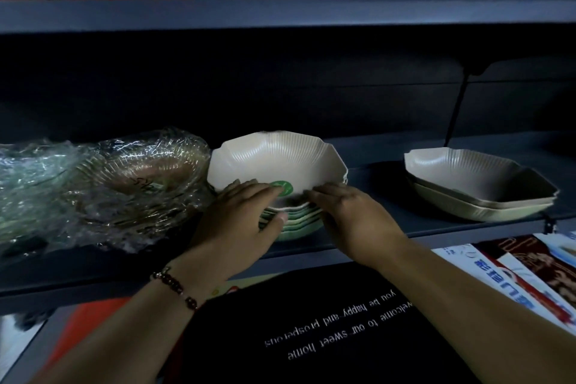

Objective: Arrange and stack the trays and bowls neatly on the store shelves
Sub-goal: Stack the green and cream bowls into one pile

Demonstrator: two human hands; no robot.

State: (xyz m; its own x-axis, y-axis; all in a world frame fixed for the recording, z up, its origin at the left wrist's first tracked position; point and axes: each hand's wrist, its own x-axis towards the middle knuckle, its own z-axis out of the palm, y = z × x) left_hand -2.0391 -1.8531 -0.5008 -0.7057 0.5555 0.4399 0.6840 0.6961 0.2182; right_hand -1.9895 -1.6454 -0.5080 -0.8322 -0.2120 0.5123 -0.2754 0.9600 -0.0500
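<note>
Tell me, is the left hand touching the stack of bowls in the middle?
Touching. The head view shows the left hand with its fingers over the top bowl's near rim and its thumb against the side of the stack of bowls.

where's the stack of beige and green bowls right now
In the head view the bowl stack sits mid-shelf, between the plastic-wrapped dishes to its left and the rectangular trays to its right, with both hands on its front rim.

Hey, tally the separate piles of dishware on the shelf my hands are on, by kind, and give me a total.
Beige and green bowl stack under the hands: 1
Plastic-wrapped bundles: 1, possibly more at the left edge
Beige rectangular tray stack: 1
Total: 3
</note>
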